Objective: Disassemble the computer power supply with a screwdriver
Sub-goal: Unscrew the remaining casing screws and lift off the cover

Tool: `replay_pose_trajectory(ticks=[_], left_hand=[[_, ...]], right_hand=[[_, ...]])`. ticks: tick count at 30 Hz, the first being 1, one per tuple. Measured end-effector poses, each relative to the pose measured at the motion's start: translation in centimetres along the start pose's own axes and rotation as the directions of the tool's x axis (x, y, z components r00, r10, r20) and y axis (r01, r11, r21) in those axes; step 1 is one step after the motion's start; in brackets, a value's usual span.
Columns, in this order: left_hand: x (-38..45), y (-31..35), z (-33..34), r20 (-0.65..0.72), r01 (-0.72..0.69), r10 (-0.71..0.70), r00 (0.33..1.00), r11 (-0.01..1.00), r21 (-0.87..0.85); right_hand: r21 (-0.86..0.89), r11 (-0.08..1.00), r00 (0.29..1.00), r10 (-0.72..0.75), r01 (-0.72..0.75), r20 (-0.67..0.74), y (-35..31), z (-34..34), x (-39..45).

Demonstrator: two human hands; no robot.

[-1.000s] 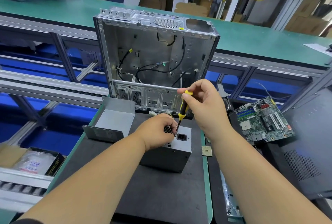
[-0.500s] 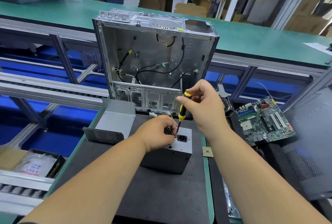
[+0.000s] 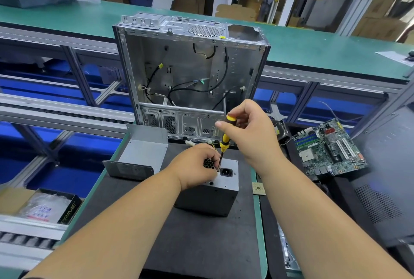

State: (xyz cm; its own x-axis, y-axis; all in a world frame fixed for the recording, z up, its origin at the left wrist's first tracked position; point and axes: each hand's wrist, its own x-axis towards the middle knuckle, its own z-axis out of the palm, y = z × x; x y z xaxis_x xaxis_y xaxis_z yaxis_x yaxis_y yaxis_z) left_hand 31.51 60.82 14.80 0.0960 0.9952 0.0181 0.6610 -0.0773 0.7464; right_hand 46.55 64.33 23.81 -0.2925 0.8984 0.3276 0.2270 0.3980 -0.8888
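Observation:
The grey power supply (image 3: 224,180) stands on the black mat (image 3: 201,240), its socket face turned up. My left hand (image 3: 197,166) rests on its top over the fan grille, fingers curled beside the screwdriver shaft. My right hand (image 3: 253,131) grips the yellow-and-black screwdriver (image 3: 225,137) by its handle, thumb and fingers around the cap. The tool is nearly upright, its tip down on the top face next to the power socket.
An open metal computer case (image 3: 190,77) stands upright behind the mat. A bent metal cover (image 3: 141,153) lies at the left. A motherboard (image 3: 329,146) lies to the right, a small CPU chip (image 3: 258,188) at the mat's edge, and a box (image 3: 44,207) at lower left.
My right hand's fingers have shifted around the screwdriver handle. The tip stays at the same spot on the power supply, and my left hand has not moved.

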Motion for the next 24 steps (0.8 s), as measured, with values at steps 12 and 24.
replay_pose_trajectory(ticks=[12, 24], left_hand=[[0.08, -0.33, 0.02, 0.012, 0.007, -0.008, 1.0, 1.0, 0.011], [0.02, -0.2, -0.02, 0.007, -0.002, 0.002, 1.0, 1.0, -0.023]], right_hand=[[-0.094, 0.996, 0.992, 0.016, -0.004, 0.127, 0.08, -0.87, -0.06], [-0.181, 0.978, 0.995, -0.1, 0.1, 0.011, 0.74, -0.3, -0.37]])
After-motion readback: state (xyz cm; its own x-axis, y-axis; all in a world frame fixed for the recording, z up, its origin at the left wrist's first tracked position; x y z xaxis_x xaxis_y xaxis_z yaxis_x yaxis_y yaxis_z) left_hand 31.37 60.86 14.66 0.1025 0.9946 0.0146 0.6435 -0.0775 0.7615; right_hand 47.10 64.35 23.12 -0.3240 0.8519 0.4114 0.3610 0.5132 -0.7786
